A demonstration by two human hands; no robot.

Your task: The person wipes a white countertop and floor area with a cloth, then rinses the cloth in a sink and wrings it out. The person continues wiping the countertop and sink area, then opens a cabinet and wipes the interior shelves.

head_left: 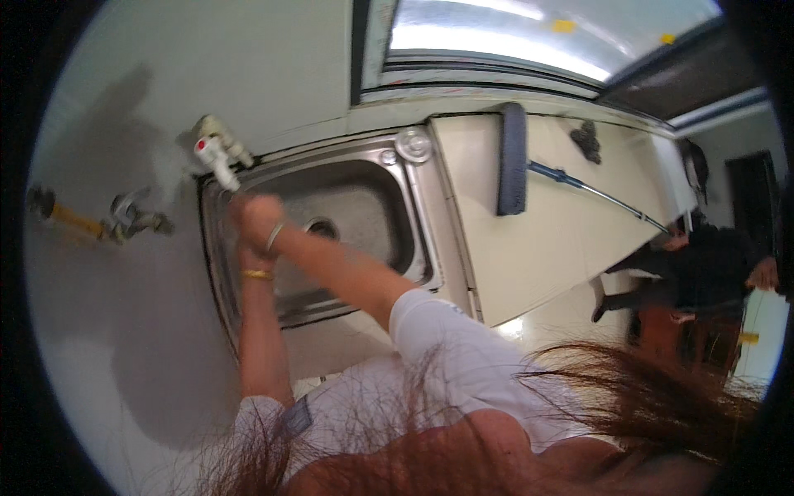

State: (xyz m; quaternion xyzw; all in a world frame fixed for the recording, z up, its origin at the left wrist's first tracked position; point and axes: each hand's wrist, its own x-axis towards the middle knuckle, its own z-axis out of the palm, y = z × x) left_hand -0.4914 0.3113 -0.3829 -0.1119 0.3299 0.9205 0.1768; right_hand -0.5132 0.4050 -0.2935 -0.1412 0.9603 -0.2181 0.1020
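My right hand, blurred, is over the left end of a stainless steel sink, just below the white tap with a red dot. A pale bracelet circles that wrist. My left hand comes up beneath it, mostly covered by the right hand, with a gold-coloured bracelet on its wrist. The two hands touch or overlap. Their fingers are too blurred to show whether they hold anything. In the basin, the drain lies to the right of my hands.
A round metal strainer sits on the sink's back right corner. A flat mop head rests on the cream surface, near a dark crumpled item. The mop pole leads towards a person in dark clothes. A valve juts from the left wall.
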